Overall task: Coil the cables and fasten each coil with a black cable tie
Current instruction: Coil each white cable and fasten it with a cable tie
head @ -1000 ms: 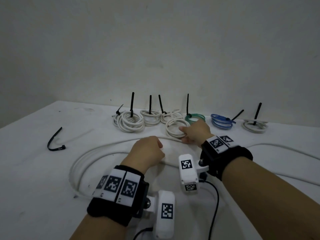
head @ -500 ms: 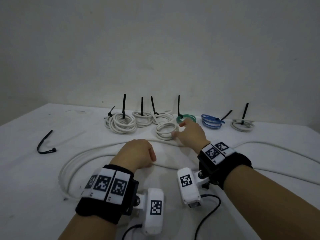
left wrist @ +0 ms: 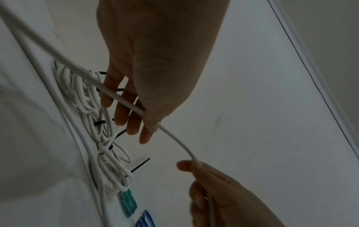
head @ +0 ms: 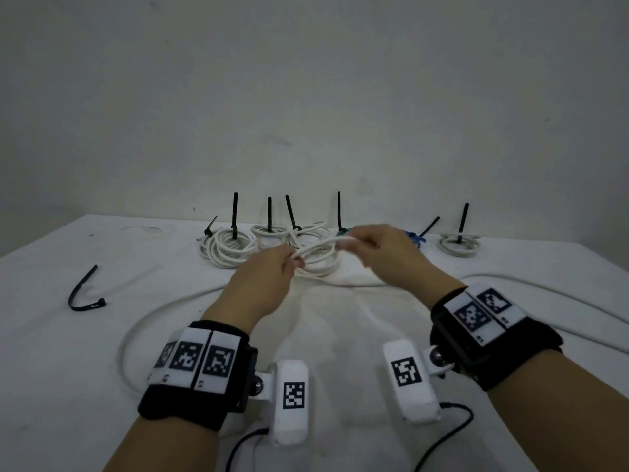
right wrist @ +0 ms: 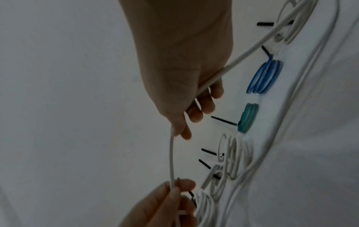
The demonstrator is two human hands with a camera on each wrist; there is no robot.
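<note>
My left hand (head: pixel 293 262) and right hand (head: pixel 347 241) are raised above the table's far middle. Each pinches the same white cable (head: pixel 318 247), and a short stretch of it spans between them. In the left wrist view, the cable (left wrist: pixel 174 139) runs from my left hand (left wrist: pixel 139 116) in a curve to the right hand's fingers (left wrist: pixel 186 166). In the right wrist view, my right hand (right wrist: pixel 186 122) pinches the cable (right wrist: pixel 172 155), which passes down to the left hand's fingers (right wrist: pixel 184 185). The rest of the cable (head: pixel 136 332) lies in a wide loop on the table. A loose black cable tie (head: pixel 81 294) lies at the left.
Several tied coils stand in a row by the wall: white ones (head: pixel 231 248), a green one (right wrist: pixel 248 118), a blue one (right wrist: pixel 264 76) and a pale one (head: pixel 457 245), their tie ends sticking up. A small white coil (head: pixel 321 267) lies just below my hands.
Both hands have lifted off the table. The left moved forward and the right drew back from the small coil; they now hold a stretch of cable between them.
</note>
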